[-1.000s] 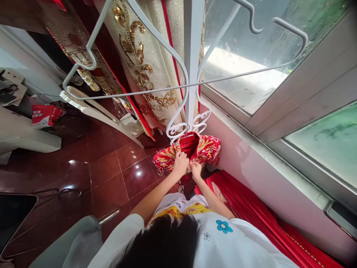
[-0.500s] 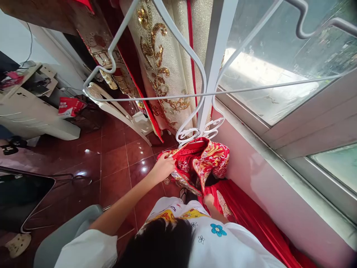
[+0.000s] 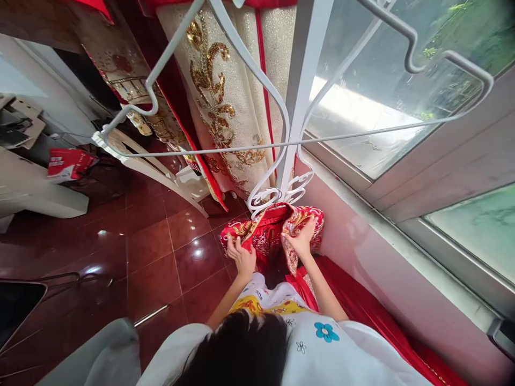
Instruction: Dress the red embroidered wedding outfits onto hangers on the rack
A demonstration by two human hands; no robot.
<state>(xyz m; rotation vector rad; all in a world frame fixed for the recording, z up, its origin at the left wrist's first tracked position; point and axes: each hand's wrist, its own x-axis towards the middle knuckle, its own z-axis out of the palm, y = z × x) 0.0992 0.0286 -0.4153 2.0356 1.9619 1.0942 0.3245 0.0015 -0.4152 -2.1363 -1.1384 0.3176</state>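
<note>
A red jacket [image 3: 269, 240] with gold and white embroidery hangs in front of me, its front parted and the red lining showing. My left hand [image 3: 242, 258] is closed on the jacket's left front edge, fingers over the cloth. Higher up on the other side, my right hand [image 3: 302, 241] pinches the right front edge near the collar, its thumb on the inner side. The jacket's neck is up against the curled foot of a white metal rack [image 3: 300, 91]; a hanger hook shows faintly there. Below the right hand lies a long red cloth [image 3: 362, 316].
Cream and gold sequined garments [image 3: 221, 91] hang behind the rack. A white plastic chair [image 3: 161, 182] stands to the left on the red tiled floor [image 3: 155, 236]. A grey chair [image 3: 108, 348] is at lower left. A pink wall [image 3: 354, 246] with windows runs along the right.
My right hand has risen from the jacket's lower front edge to near its collar. The left hand has shifted slightly down along its edge. My view has turned a little to the right.
</note>
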